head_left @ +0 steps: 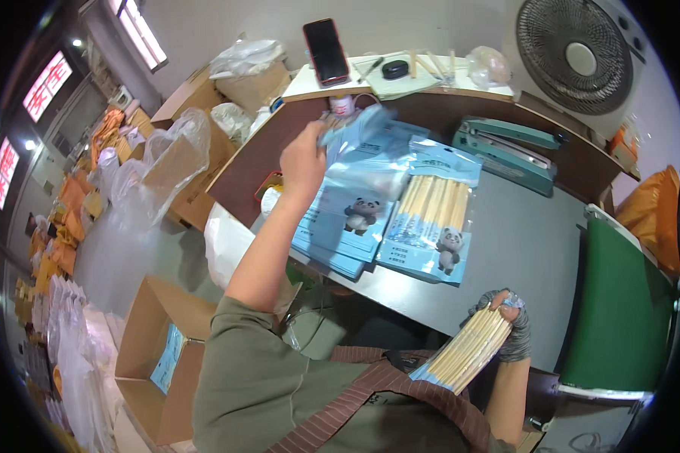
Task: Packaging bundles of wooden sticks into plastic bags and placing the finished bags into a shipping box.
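In my left hand (pixel 304 162) is the edge of a blue plastic pouch (pixel 359 143), raised over the stack and smeared by motion. Beneath it lies a stack of flat blue pouches (pixel 340 226) printed with a panda. A filled pouch (pixel 431 215) rests beside the stack, pale wooden sticks showing through its clear window. My right hand (pixel 510 325), in a grey fingerless glove, is closed around a bundle of wooden sticks (pixel 472 343) near my chest. The bundle is tilted, with blue at its lower end; I cannot tell whether the sticks are wrapped.
A green bag sealer (pixel 510 155) stands at the back of the grey table (pixel 529 241). Behind it, a white shelf (pixel 295 87) carries a phone (pixel 326 51). A green conveyor belt (pixel 619 302) runs at the right. At the left sits an open carton (pixel 159 377); a fan (pixel 578 57) is far right.
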Tool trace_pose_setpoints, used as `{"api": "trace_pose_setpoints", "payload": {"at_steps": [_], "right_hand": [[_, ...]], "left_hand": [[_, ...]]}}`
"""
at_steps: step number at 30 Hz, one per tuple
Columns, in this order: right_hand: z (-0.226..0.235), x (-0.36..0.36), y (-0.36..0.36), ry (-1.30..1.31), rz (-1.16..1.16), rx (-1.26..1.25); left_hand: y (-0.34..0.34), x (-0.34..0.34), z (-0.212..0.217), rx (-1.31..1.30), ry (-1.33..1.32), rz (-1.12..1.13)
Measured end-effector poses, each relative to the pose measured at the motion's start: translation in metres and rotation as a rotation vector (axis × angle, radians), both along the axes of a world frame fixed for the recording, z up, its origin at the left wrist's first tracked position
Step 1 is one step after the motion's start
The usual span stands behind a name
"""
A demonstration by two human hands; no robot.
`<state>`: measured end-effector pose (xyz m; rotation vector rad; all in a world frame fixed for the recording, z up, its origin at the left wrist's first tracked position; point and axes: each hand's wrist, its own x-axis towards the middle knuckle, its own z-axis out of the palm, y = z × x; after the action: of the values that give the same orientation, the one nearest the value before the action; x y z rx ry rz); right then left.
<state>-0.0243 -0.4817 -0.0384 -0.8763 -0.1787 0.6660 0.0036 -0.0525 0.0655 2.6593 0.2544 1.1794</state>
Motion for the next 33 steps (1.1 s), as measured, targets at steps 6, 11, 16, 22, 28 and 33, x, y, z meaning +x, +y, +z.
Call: {"api": "trace_pose_setpoints", "payload": {"at_steps": [6, 11, 16, 22, 28, 33], "right_hand": [[0.017, -0.025, -0.024, -0.053, -0.128, -0.029], [0.026, -0.03, -0.041, -0.199, -0.121, -0.215], [-0.004, -0.011, -0.022, -0.048, -0.043, 0.017], [-0.034, -0.004, -0.024, 0.019, -0.207, -0.352], [-0.021, -0.039, -0.002, -0.142, -0.346, -0.479], [-0.041, -0.118, -0.024, -0.373, -0.248, -0.383]], "left_hand": [[-0.176, -0.006, -0.05, 0.07, 0.628, -0.577], [-0.28, -0.039, -0.123, -0.152, 0.5, -0.896], [-0.281, -0.037, -0.122, -0.852, 0.773, -1.047], [-0.28, -0.035, -0.124, -0.706, 0.33, -0.758], [-0.277, -0.072, -0.1, -0.153, -0.051, -0.966], [-0.246, -0.121, -0.115, -0.084, 0.022, -1.097]]}}
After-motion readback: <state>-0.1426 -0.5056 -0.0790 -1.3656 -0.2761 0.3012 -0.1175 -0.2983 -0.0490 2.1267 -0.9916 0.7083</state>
